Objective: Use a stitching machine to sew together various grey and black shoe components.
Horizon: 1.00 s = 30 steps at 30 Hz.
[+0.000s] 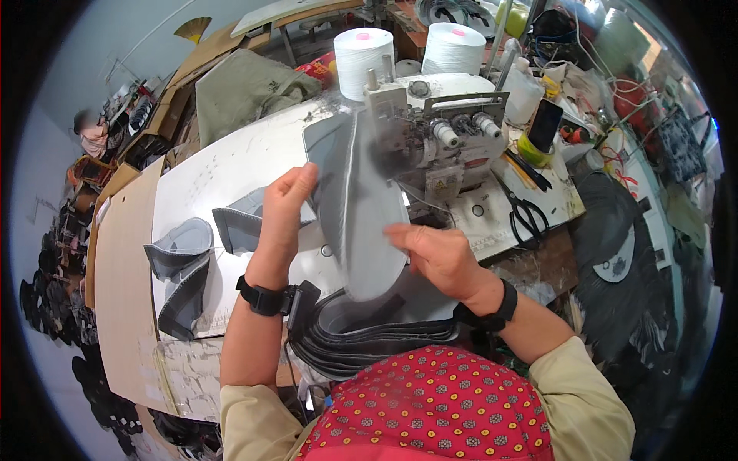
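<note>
A grey shoe upper (369,238) with a pale sole-shaped face and a seam running down its length is held up in front of the sewing machine (438,146), partly blurred. My left hand (288,192) is closed at its left edge, the thumb pointing up. On the right edge, my right hand (442,257) pinches it with thumb and fingers. Below lies a stack of dark grey shoe uppers (361,334), close to my lap. Left of my left hand, several stitched grey pieces (181,250) stand on the white worktable (200,188).
Two white thread cones (364,61) stand behind the machine. To its right are black scissors (527,219), a yellow-green tape roll (536,150) holding a phone (545,123), and a white bottle (523,92). Dark fabric pieces (615,253) heap at the far right. A grey-green cloth (250,92) lies at the back left.
</note>
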Each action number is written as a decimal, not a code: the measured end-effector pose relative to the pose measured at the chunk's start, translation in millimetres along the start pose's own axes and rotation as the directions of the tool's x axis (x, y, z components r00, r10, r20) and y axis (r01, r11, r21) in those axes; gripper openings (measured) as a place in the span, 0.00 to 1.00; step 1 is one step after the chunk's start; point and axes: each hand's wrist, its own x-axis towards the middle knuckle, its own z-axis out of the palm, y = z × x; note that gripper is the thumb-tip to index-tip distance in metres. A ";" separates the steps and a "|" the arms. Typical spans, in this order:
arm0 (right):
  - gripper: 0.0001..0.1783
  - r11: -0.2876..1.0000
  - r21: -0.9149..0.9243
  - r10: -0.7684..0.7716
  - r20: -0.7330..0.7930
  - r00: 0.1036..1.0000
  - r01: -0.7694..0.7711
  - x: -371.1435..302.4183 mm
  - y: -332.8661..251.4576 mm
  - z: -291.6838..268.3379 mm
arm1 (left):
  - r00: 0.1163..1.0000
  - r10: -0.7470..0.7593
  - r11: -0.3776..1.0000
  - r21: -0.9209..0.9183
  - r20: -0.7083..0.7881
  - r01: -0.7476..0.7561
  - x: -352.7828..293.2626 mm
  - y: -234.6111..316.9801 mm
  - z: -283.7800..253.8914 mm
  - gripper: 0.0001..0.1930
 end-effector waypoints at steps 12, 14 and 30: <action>0.10 0.990 -0.060 0.115 -0.156 0.981 -0.126 7.6 32.7 17.1 | 0.975 0.183 0.980 -0.055 -0.130 -0.191 17.9 -13.1 -8.2 0.10; 0.10 0.988 -0.058 0.130 -0.157 0.979 -0.140 9.2 32.8 17.0 | 0.977 0.151 0.988 0.006 -0.150 -0.152 8.1 -9.0 -14.8 0.10; 0.11 0.895 -0.007 0.444 -0.066 0.894 -0.445 4.2 1.7 -11.8 | 0.789 0.245 0.666 0.493 0.564 -0.560 -67.8 12.3 10.5 0.19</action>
